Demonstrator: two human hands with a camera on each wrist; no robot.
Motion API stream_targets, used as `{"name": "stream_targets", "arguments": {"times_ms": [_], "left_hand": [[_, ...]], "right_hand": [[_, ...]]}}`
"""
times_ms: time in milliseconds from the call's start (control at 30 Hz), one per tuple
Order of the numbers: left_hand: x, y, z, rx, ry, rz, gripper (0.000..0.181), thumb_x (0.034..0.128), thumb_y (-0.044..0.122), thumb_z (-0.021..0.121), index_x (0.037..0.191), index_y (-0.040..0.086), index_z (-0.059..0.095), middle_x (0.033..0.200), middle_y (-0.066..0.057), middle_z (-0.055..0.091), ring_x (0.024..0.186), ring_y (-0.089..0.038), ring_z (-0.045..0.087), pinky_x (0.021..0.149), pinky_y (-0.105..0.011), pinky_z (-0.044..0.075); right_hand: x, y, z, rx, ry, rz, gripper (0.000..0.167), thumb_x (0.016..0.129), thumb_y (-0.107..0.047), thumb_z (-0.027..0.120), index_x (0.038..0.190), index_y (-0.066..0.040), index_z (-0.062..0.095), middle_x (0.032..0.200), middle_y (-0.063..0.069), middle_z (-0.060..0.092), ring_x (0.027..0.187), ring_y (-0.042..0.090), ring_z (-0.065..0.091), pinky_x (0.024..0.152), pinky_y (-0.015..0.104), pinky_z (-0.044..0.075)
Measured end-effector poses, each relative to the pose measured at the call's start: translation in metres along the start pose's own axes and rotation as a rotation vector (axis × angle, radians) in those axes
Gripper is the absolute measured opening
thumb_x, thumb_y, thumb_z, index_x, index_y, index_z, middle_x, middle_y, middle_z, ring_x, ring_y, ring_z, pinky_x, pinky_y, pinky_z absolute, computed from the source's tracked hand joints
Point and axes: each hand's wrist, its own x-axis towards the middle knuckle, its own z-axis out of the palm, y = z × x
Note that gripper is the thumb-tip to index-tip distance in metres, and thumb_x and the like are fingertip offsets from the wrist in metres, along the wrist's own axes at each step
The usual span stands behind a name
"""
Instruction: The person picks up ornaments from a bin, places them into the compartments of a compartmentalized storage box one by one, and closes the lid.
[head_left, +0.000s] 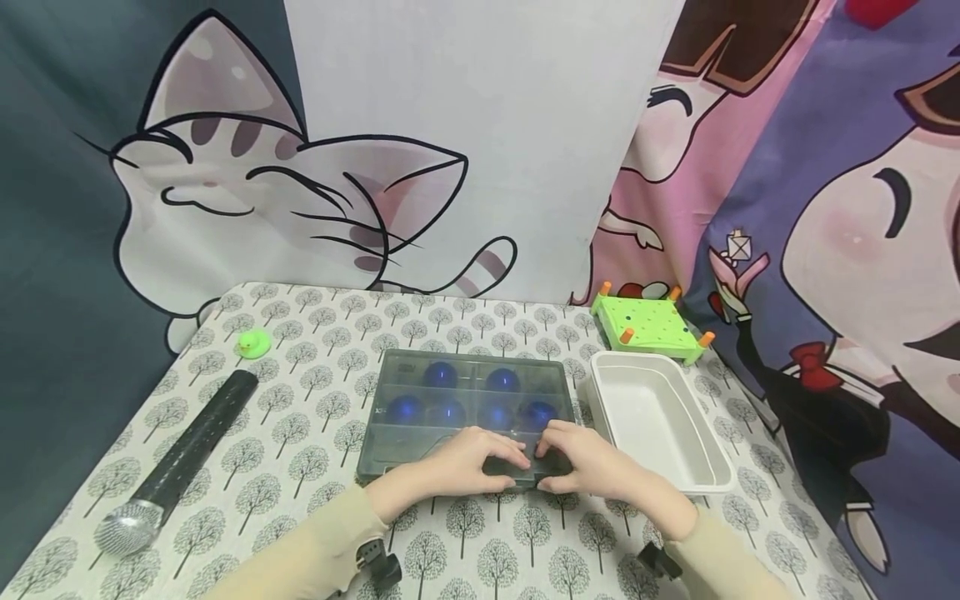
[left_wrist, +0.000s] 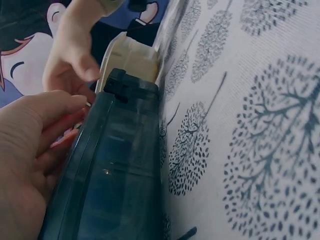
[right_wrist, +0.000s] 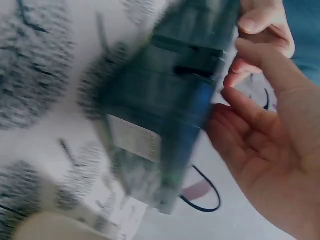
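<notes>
A dark translucent plastic compartment box lies flat on the table, its lid down, with several shiny blue balls inside. My left hand rests over the middle of the front edge, fingers bent loosely on the lid and thumb near the rim. Opposite it, my right hand touches the lid's front right part in a similar pose, thumb low at the front. The fingertips of the two hands nearly meet. Seen from the left wrist, a black latch sits on the front edge beside the hands; neither hand grips it visibly.
A white bin stands right of the box, and a green toy with orange legs is behind it. On the left are a black microphone and a green rubber duck. A tree-print cloth covers the table.
</notes>
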Motion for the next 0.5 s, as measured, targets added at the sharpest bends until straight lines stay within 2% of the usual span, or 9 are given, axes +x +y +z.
{"name": "stream_targets", "arguments": {"times_ms": [100, 233, 500], "left_hand": [[0.0, 0.001, -0.004, -0.005, 0.062, 0.052, 0.025, 0.0858, 0.015, 0.071, 0.11, 0.013, 0.074, 0.121, -0.005, 0.07, 0.118, -0.018, 0.064, 0.107, -0.041, 0.048], [-0.001, 0.002, -0.014, -0.013, 0.119, 0.058, 0.023, 0.086, 0.014, 0.072, 0.109, 0.012, 0.074, 0.121, -0.007, 0.07, 0.115, -0.019, 0.065, 0.106, -0.036, 0.049], [-0.007, -0.005, -0.046, 0.04, 0.183, 0.034, 0.023, 0.0856, 0.013, 0.072, 0.109, 0.012, 0.074, 0.121, -0.007, 0.07, 0.116, -0.021, 0.065, 0.106, -0.04, 0.049]], "right_hand": [[0.005, 0.0, -0.01, 0.021, -0.051, -0.013, 0.022, 0.08, -0.026, 0.078, 0.093, -0.011, 0.067, 0.092, -0.005, 0.064, 0.082, 0.01, 0.063, 0.076, 0.025, 0.056], [0.012, -0.001, -0.023, 0.073, -0.077, -0.018, 0.017, 0.084, -0.02, 0.075, 0.096, -0.01, 0.068, 0.095, -0.002, 0.068, 0.085, 0.009, 0.066, 0.079, 0.023, 0.058], [0.024, 0.003, -0.05, 0.072, -0.012, 0.014, 0.023, 0.087, -0.018, 0.073, 0.103, -0.003, 0.068, 0.101, 0.008, 0.071, 0.091, 0.019, 0.068, 0.082, 0.033, 0.059]]}}
